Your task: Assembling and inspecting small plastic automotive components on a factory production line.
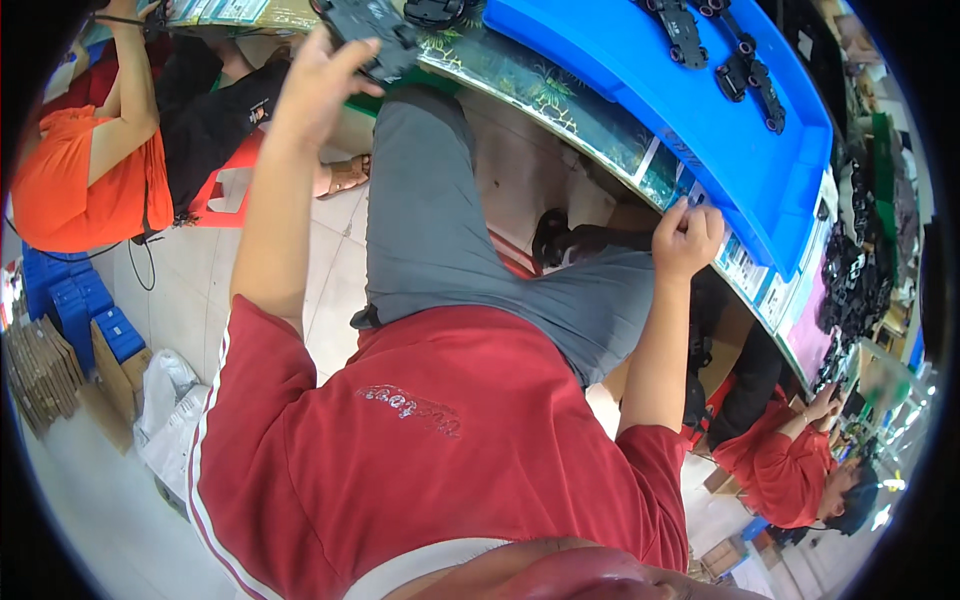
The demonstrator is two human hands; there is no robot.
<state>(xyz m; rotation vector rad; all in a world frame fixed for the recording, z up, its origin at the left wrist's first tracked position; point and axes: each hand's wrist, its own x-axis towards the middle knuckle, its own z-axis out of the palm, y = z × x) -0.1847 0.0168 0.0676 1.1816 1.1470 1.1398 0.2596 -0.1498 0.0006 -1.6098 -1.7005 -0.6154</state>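
My left hand (320, 88) grips a flat black plastic part (382, 42), shaped like a toy car's chassis, over the table's near edge. The thumb lies across its face, and the upper part runs close to the picture's rim. Another black part (436, 10) lies on the table just right of it. On the right, my right hand (688, 240) is curled closed at the table edge, beside the near wall of a blue tray (640, 105). Whether anything sits between those fingers is hidden. Several black chassis-like parts (686, 40) lie in the tray.
The patterned table (560, 95) curves in front of my knees. A heap of black parts (855, 265) lies at its right end. One person in orange (90, 185) sits at the left, another in red (775, 465) at the lower right. Blue bins (80, 300) and cardboard stand on the left floor.
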